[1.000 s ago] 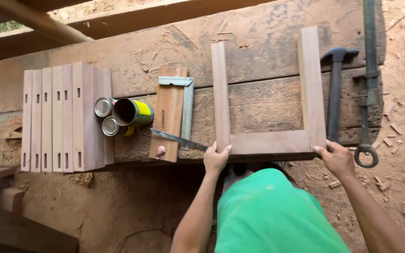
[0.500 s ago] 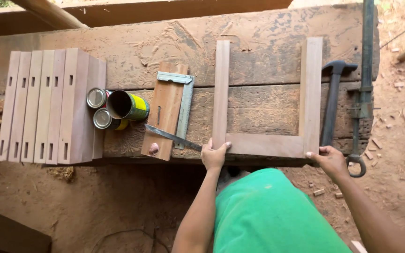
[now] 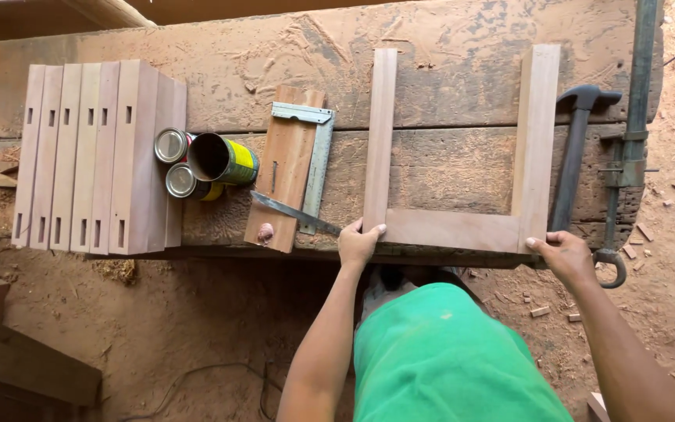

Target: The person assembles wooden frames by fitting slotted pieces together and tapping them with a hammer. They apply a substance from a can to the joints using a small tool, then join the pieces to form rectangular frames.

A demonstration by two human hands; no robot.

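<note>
Workbench (image 3: 462,31), wooden frame (image 3: 455,229) lying flat.
My left hand (image 3: 358,244) and right hand (image 3: 564,254) grip its near corners, fingers closed on wood.

Soft, even daylight is falling on my surface (image 3: 462,86), leaving no hard glare anywhere. Shadows are pooling only under its near edge and in the dark top corner. I am seeing grain and sawdust sharply across the middle, while the straight edges are bowing slightly toward the frame's borders.
</note>
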